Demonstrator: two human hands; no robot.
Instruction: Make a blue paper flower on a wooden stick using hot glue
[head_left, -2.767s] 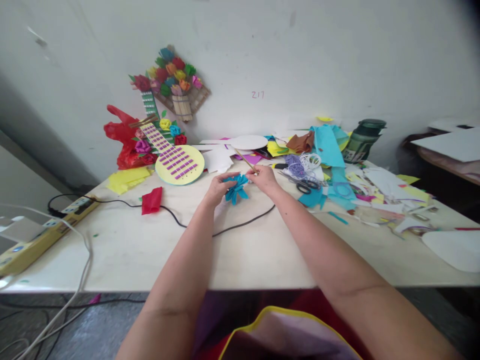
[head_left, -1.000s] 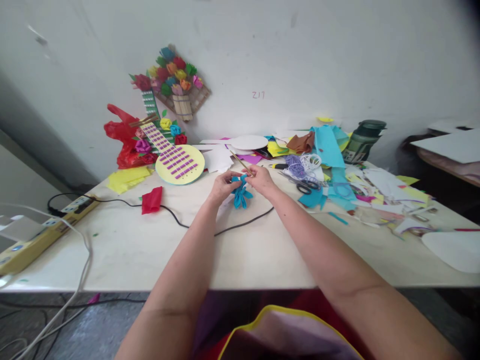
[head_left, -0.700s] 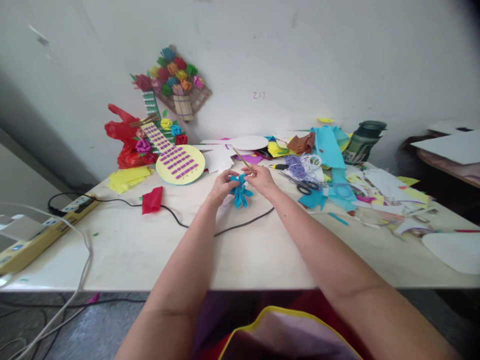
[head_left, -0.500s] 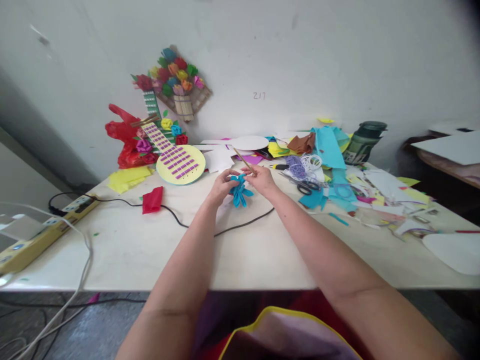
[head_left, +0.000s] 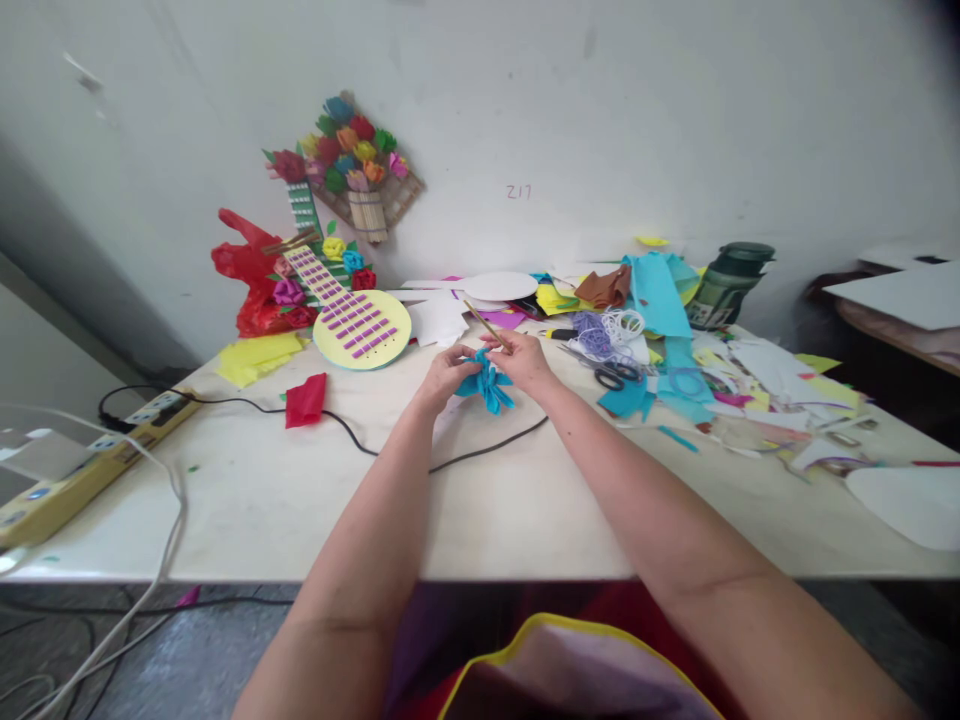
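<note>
A blue paper flower [head_left: 491,388] with several narrow petals is held just above the middle of the table. My left hand [head_left: 448,376] pinches it from the left side, fingers closed on its petals. My right hand [head_left: 523,360] is closed around a thin wooden stick [head_left: 484,320] that slants up and to the left. The right fingertips also meet the flower's upper edge; whether they grip it too is hard to make out. Below the hands a black cable [head_left: 487,450] crosses the table.
Scissors [head_left: 615,375], string [head_left: 600,332] and blue paper [head_left: 656,295] lie to the right, with paper scraps beyond. A green bottle [head_left: 731,285] stands at the back. On the left are a guitar-shaped craft [head_left: 362,330], red paper [head_left: 305,400] and a power strip [head_left: 97,465].
The blue flower has turned between my fingers, so its petals now hang differently, bunched lower right. Both hands and the stick have stayed almost in place.
</note>
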